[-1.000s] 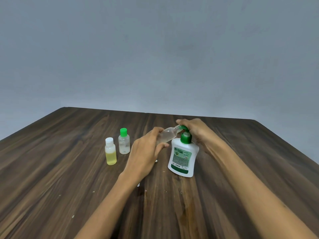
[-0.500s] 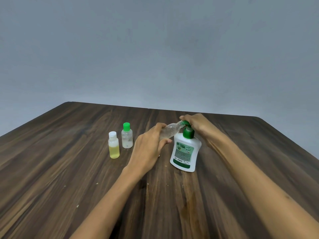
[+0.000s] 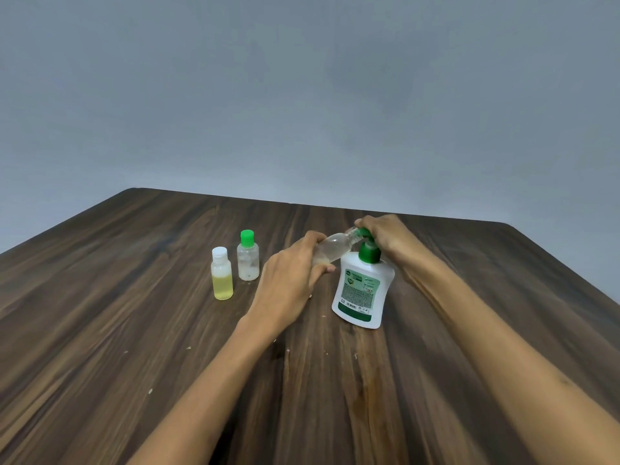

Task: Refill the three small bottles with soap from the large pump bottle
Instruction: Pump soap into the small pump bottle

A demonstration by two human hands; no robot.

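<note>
A white pump bottle [image 3: 362, 290] with a green pump head stands right of the table's middle. My right hand [image 3: 385, 241] lies over the pump head with its fingers curled round it. My left hand [image 3: 292, 280] grips a clear small bottle [image 3: 333, 249], tilted with its open mouth up at the pump's spout; a little pale liquid sits at its low end. Two capped small bottles stand to the left: one with a white cap and yellow liquid [image 3: 221, 274], one with a green cap [image 3: 248, 256], nearly clear.
The dark wooden table [image 3: 134, 330] reaches back to a grey wall. Small pale crumbs dot the wood near my forearms. The table's far edge and right corner are in view.
The view has shifted slightly, so everything sits a bit higher in the frame. Both hands keep their hold on the small bottle and pump head.
</note>
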